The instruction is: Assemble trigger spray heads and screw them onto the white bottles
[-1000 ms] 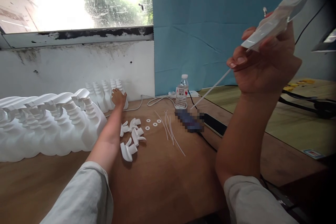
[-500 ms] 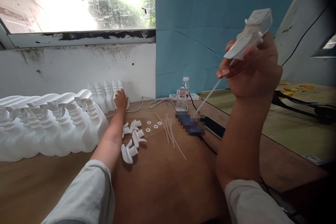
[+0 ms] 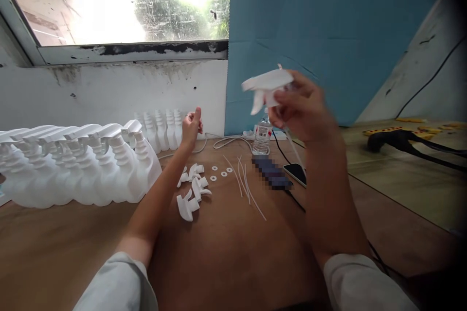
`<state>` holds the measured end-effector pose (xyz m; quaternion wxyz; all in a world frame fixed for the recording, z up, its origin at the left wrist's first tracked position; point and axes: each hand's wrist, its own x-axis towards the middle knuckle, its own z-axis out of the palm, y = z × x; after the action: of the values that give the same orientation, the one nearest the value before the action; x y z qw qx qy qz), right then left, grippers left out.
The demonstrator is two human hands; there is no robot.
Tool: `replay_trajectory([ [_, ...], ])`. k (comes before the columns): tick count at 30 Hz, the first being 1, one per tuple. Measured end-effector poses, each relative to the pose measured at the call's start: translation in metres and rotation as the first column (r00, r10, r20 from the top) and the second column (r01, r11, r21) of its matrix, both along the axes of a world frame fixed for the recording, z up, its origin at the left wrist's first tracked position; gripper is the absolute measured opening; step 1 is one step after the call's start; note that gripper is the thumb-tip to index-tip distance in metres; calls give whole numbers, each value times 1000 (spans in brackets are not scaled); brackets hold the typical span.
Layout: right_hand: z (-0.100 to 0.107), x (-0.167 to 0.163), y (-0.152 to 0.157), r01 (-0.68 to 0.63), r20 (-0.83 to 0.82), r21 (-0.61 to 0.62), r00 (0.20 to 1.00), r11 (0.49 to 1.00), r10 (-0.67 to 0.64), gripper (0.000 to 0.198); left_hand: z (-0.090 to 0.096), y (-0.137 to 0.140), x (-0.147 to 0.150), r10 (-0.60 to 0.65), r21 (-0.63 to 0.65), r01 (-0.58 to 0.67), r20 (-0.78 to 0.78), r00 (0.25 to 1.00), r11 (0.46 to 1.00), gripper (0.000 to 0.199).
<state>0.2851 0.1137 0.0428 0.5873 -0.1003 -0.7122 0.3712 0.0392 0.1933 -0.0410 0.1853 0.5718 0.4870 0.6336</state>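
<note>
My right hand (image 3: 306, 112) is raised at right of centre, with its fingers closed round a white trigger sprayer head (image 3: 270, 82). A thin dip tube (image 3: 295, 148) slants down below that hand; motion blurs the hold. Beside the rear row of open white bottles (image 3: 160, 131), my left hand (image 3: 192, 127) is held up, fingers curled and thumb pointing up. Whatever its curled fingers enclose, if anything, is hidden. Several loose sprayer heads (image 3: 187, 206) lie on the table near my left forearm. To their right are several small white washers (image 3: 213, 178) and thin tubes (image 3: 248, 187).
A long row of white bottles with sprayers fitted (image 3: 109, 170) stands at left. Behind the tubes are a clear water bottle (image 3: 261, 141), a pixelated dark item (image 3: 272, 172), a phone (image 3: 296, 173) and white cables (image 3: 228, 142). The window wall bounds the back.
My left hand has come off a rear bottle and moved right. My right hand has lowered and swung left with the sprayer head, which now points left. The whole view has shifted slightly.
</note>
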Motion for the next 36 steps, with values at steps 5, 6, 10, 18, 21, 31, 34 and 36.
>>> replay_trajectory([
  [5, -24, -42, 0, 21, 273, -89, 962, 996, 4, 33, 33, -84, 11, -589, 14, 597, 184, 787, 802, 62],
  [6, -31, -49, -1, 55, 340, -99, 940, 994, -18, 36, 32, -99, 10, -594, -12, 604, 167, 787, 797, 58],
  [10, -65, -67, -18, 248, 636, -40, 753, 968, -166, 39, 0, -148, -1, -510, -180, 523, 115, 853, 833, 49],
  [18, -127, -58, -85, 8, 784, 70, 618, 998, -60, 18, -84, -217, -24, -592, -343, 702, 379, 711, 624, 46],
  [21, -146, -55, -87, -43, 729, 287, 658, 957, -189, 21, -102, -227, -21, -633, -342, 774, 446, 633, 533, 45],
  [31, -196, -58, -97, -65, 493, 748, 721, 661, -487, 26, -124, -227, -23, -669, -449, 818, 486, 562, 361, 30],
  [34, -202, -60, -96, -33, 397, 823, 747, 566, -534, 29, -125, -226, -24, -641, -413, 839, 545, 540, 356, 30],
  [36, -203, -58, -88, -5, 356, 843, 755, 539, -550, 35, -124, -226, -24, -608, -366, 854, 599, 521, 370, 28],
])
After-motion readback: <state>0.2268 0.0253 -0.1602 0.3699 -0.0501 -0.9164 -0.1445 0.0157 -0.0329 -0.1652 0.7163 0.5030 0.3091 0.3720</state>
